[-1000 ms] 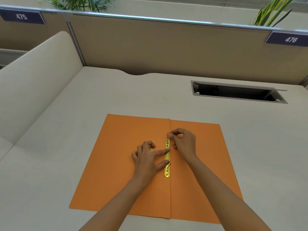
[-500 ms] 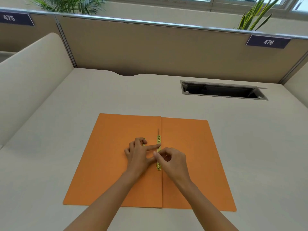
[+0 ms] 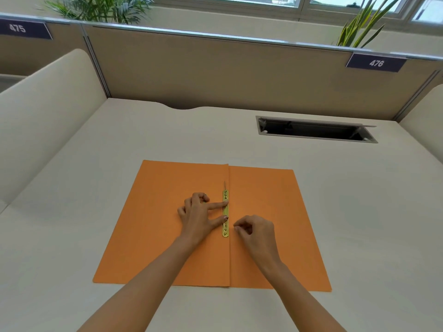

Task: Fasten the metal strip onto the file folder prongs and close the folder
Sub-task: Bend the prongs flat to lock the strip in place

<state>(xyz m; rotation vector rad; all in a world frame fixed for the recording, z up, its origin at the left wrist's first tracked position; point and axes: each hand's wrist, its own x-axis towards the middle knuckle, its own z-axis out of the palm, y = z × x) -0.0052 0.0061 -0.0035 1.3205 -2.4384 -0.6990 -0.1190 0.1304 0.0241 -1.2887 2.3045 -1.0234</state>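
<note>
An orange file folder point(image 3: 153, 226) lies open and flat on the desk. A gold metal strip point(image 3: 225, 226) runs along its centre fold, and a thin prong point(image 3: 224, 185) lies flat beyond the strip's far end. My left hand point(image 3: 200, 215) rests on the left flap, index finger and thumb pressing down on the strip. My right hand point(image 3: 255, 232) hovers just right of the strip's near end, fingers curled with thumb and fingertips pinched, and nothing visible in them. It is a little apart from the strip.
The folder sits on a beige desk point(image 3: 335, 212). An open cable hatch point(image 3: 314, 129) is set in the desk at the back right. Partition walls point(image 3: 215, 73) close the back, and beige dividers point(image 3: 43, 111) stand at both sides.
My right hand went from the strip's far end to its near end, then drew back a little to the right. The far prong now lies flat. My left hand stayed on the strip.
</note>
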